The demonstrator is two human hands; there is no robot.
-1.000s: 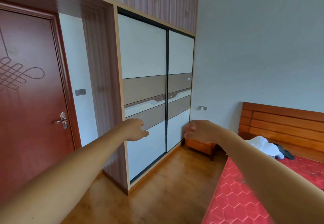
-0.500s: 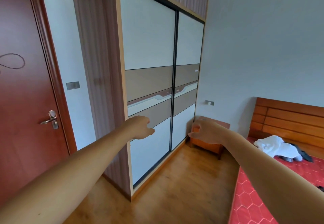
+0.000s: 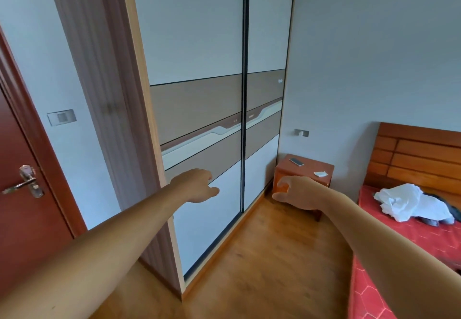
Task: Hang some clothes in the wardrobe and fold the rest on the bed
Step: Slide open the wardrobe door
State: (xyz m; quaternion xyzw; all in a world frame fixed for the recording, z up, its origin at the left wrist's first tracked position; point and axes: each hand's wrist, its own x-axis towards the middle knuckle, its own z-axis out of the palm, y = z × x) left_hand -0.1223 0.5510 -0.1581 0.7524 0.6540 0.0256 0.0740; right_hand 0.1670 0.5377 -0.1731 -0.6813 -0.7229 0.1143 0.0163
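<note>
Wardrobe (image 3: pixel 199 44) sliding doors closed. Left hand (image 3: pixel 197 186) held out in front of its left door, fingers loosely curled, thumb out, empty; contact with door cannot tell. Right hand (image 3: pixel 296 194) out near nightstand (image 3: pixel 308 167), fingers in loose wide C, empty. White garment (image 3: pixel 404 201) and dark garment (image 3: pixel 452 212) heaped together on bed (image 3: pixel 411 240), head end by headboard (image 3: pixel 419 154).

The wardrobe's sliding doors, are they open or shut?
Shut. Both panels of the wardrobe fill its frame and meet at the dark centre strip; no inside shows.
</note>
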